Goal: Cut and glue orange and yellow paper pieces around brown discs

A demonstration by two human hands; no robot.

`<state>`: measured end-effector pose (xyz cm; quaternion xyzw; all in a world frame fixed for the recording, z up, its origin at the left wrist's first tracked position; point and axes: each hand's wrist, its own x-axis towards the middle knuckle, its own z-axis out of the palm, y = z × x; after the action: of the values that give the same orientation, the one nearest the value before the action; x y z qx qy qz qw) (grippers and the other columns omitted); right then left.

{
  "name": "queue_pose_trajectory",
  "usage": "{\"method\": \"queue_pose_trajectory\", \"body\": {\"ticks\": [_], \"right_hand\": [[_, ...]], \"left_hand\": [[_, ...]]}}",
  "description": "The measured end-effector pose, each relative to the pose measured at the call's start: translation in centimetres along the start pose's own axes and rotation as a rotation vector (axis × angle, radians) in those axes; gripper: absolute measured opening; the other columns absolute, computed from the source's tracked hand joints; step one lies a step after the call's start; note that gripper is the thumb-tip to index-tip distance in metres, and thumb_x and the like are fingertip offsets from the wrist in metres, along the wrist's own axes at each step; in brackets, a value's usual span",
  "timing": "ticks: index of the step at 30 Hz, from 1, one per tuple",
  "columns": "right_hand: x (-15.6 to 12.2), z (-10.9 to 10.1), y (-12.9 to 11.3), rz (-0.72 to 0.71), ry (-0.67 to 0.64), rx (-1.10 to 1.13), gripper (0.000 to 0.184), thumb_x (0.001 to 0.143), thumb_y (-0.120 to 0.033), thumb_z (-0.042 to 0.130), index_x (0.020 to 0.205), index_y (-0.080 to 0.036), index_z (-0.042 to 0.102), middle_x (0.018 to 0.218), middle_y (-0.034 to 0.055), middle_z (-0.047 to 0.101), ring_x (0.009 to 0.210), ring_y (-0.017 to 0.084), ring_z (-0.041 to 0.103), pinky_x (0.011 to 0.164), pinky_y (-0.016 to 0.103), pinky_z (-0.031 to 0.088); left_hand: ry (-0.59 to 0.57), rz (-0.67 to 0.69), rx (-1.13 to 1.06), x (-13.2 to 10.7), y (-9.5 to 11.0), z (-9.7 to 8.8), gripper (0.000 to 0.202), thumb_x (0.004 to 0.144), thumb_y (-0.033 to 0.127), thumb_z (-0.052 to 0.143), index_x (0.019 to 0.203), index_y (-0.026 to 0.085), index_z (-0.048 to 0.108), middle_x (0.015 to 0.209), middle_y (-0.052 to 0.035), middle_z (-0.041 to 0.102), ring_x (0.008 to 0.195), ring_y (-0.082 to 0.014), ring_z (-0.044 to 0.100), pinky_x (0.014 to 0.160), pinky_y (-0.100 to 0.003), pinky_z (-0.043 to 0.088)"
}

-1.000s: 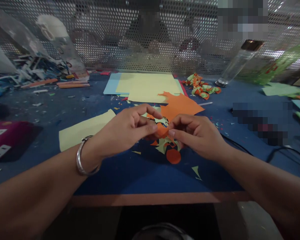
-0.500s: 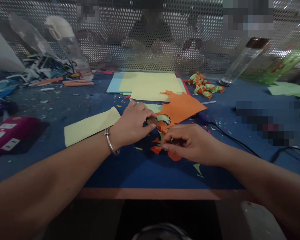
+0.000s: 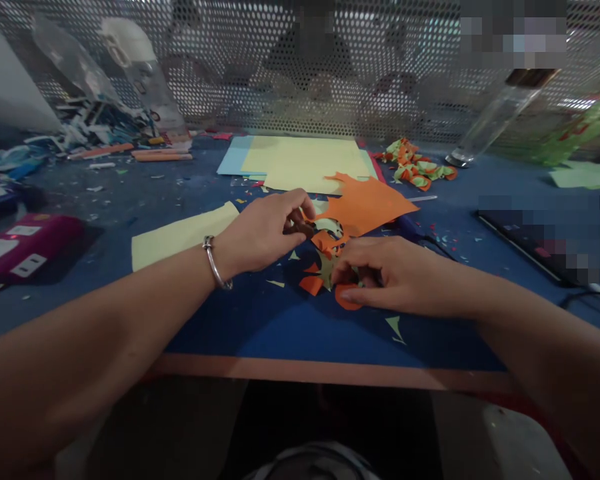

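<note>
My left hand is curved over the table, its index finger raised and apart from the thumb. A small dark brown thing lies at its fingertips, partly hidden. My right hand rests to the right, thumb and index finger apart. Its thumb lies over an orange paper disc, and its other fingers curl in shadow. Between the hands are orange paper pieces and a pale green cut-out. Behind them lies a large orange sheet with a ragged cut edge.
Stacked yellow sheets lie at the back, beside a pile of orange and green curls. A folded yellow paper and a magenta box are left. A bottle, a clear tube and a phone stand or lie around.
My left index finger has lifted away from the thumb and the brown thing. My right thumb and index finger have parted. The whole view has shifted slightly.
</note>
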<state>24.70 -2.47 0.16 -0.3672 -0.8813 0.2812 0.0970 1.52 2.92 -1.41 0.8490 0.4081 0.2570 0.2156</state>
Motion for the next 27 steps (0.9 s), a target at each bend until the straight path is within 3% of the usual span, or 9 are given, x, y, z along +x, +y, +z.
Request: {"method": "queue_pose_trajectory", "body": {"ticks": [4,7,11,18,23,27], "right_hand": [[0.0,-0.1,-0.3,-0.001,-0.014,-0.024,0.008,0.083,-0.021,0.07,0.091,-0.017,0.072,0.086,0.0023,0.066,0.064,0.011,0.057,0.058,0.024,0.041],[0.0,0.0,-0.4,0.024,-0.021,-0.009,0.005,0.083,-0.02,0.069,0.087,-0.017,0.071,0.081,0.0015,0.066,0.062,0.011,0.056,0.056,0.024,0.04],[0.0,0.0,-0.3,0.09,-0.051,0.033,0.006,0.083,-0.021,0.069,0.087,-0.018,0.071,0.075,0.0005,0.066,0.059,0.012,0.056,0.052,0.024,0.038],[0.1,0.0,-0.4,0.039,-0.025,0.037,0.004,0.083,-0.015,0.067,0.08,-0.017,0.065,0.08,0.0004,0.066,0.062,0.01,0.054,0.056,0.023,0.039],[0.3,0.1,-0.2,0.073,0.119,0.22,0.012,0.089,-0.028,0.065,0.083,-0.018,0.063,0.073,-0.001,0.064,0.062,0.011,0.055,0.056,0.023,0.041],[0.3,0.2,0.4,0.087,0.238,0.324,0.016,0.09,-0.033,0.067,0.085,-0.018,0.062,0.071,-0.0014,0.06,0.061,0.01,0.051,0.055,0.022,0.041]], "left_hand": [[0.079,0.018,-0.161,-0.1,0.4,0.3,0.026,0.083,0.016,0.063,0.108,0.021,0.066,0.091,-0.0024,0.075,0.082,-0.0173,0.068,0.076,-0.03,0.048],[0.137,0.028,-0.279,-0.1,0.7,0.5,0.015,0.083,0.019,0.066,0.098,0.02,0.066,0.091,-0.003,0.074,0.082,-0.0166,0.068,0.076,-0.03,0.051],[0.182,0.013,-0.241,-0.3,1.1,0.9,0.007,0.082,0.024,0.07,0.088,0.02,0.068,0.082,-0.002,0.072,0.074,-0.0152,0.065,0.066,-0.028,0.049],[0.047,-0.093,-0.434,-0.7,2.3,1.1,0.016,0.085,0.024,0.07,0.1,0.018,0.068,0.086,-0.0041,0.076,0.074,-0.0153,0.069,0.066,-0.027,0.051],[-0.024,-0.138,-0.539,-1.1,2.4,1.3,0.019,0.086,0.029,0.07,0.101,0.018,0.064,0.083,-0.0042,0.076,0.073,-0.0164,0.07,0.065,-0.026,0.052],[-0.014,-0.1,-0.324,-1.2,1.6,1.4,0.021,0.086,0.03,0.068,0.105,0.021,0.069,0.089,-0.0035,0.076,0.069,-0.016,0.068,0.061,-0.027,0.05]]}}
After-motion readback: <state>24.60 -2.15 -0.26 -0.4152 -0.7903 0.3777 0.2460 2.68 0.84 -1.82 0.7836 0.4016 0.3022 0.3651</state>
